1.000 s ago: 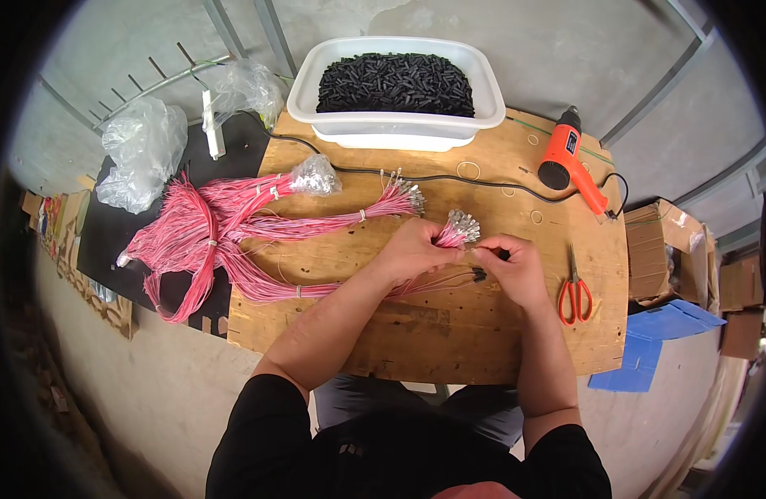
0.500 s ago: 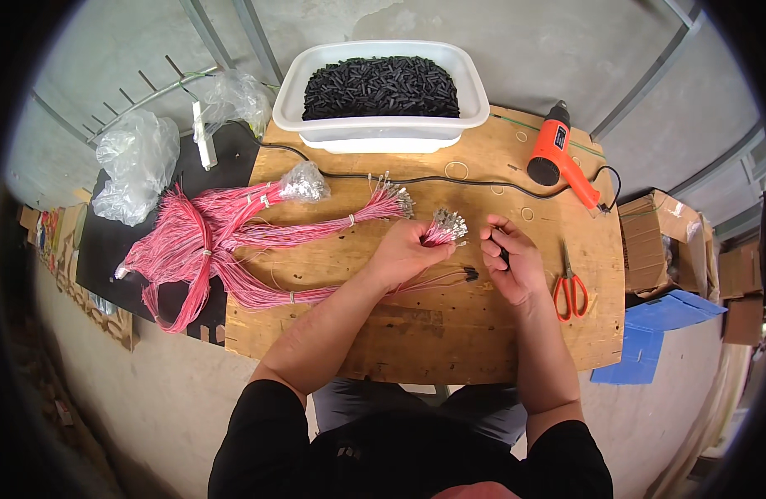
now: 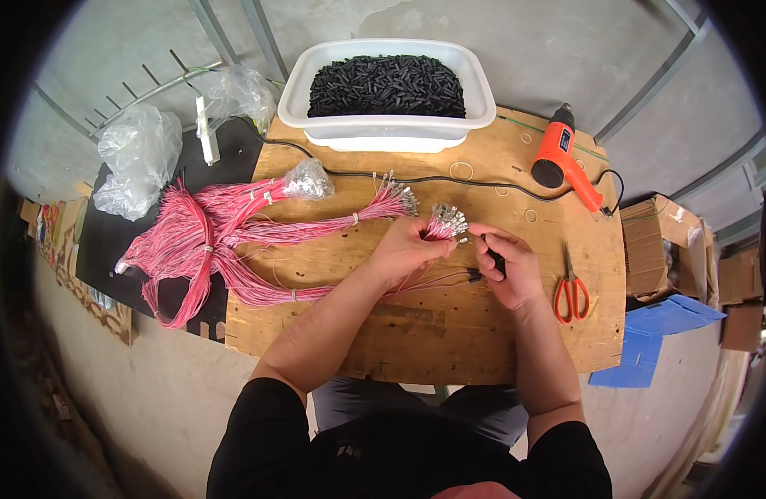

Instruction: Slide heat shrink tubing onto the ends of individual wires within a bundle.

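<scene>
My left hand (image 3: 402, 252) is closed around a bundle of thin pink wires, whose tips (image 3: 448, 221) fan out in white and silvery ends beyond the thumb. Just right of it, my right hand (image 3: 516, 273) is curled around small black sleeves (image 3: 493, 256), partly covered by the fingers. Its thumb and forefinger reach to the edge of the wire tips; whether they pinch one is too small to tell. Below the hands, a few wires end in black sleeves (image 3: 473, 274) over the wooden table. Tied pink wire bundles (image 3: 187, 241) spread to the left.
A white tub (image 3: 399, 125) full of short black sleeves stands at the back. An orange heat gun (image 3: 557, 154) lies at the right, its black cord (image 3: 383, 179) crossing the table. Orange-handled scissors (image 3: 571, 295) lie by my right forearm. Plastic bags (image 3: 137, 162) sit at the left.
My right hand has moved slightly left, bringing its thumb and forefinger up against the wire tips. The left hand keeps its hold on the bundle.
</scene>
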Available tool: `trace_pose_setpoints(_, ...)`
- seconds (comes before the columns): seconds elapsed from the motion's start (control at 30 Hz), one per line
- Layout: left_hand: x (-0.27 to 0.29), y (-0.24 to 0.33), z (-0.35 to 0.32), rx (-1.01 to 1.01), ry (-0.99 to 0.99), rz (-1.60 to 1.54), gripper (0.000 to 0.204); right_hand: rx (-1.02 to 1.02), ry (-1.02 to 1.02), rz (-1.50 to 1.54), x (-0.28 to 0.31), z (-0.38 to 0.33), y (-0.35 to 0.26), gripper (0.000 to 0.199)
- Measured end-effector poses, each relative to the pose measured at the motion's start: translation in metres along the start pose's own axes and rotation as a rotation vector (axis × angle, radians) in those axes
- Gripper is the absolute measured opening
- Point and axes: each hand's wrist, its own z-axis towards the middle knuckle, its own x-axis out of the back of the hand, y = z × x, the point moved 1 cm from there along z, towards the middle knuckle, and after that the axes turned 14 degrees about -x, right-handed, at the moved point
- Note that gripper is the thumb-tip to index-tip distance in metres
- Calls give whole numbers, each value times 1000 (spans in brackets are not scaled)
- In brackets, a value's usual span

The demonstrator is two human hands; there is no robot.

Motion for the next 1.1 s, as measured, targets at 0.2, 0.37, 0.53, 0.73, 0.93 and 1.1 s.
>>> trace_pose_setpoints(0.2, 3, -4, 2, 16, 25, -22, 19, 101, 111, -174, -2, 4, 8, 17)
trace_pose_setpoints(0.37, 5, -4, 2, 23, 28, -28, 19, 107, 153, -180, 0, 6, 8, 14)
trace_pose_setpoints(0.53, 4, -5, 2, 29, 15, -23, 20, 138, 106, -157, 5, 7, 11, 13)
trace_pose_setpoints(0.73, 3, -4, 1, 25, 2, -13, 17, 165, 150, -202, 0, 7, 13, 12)
trace_pose_setpoints(0.93, 3, -2, 1, 13, 0, -4, 17, 200, 171, -193, -1, 7, 15, 12)
trace_pose_setpoints(1.1, 2, -1, 1, 2, -15, -2, 16, 199, 184, -206, -4, 6, 13, 13)
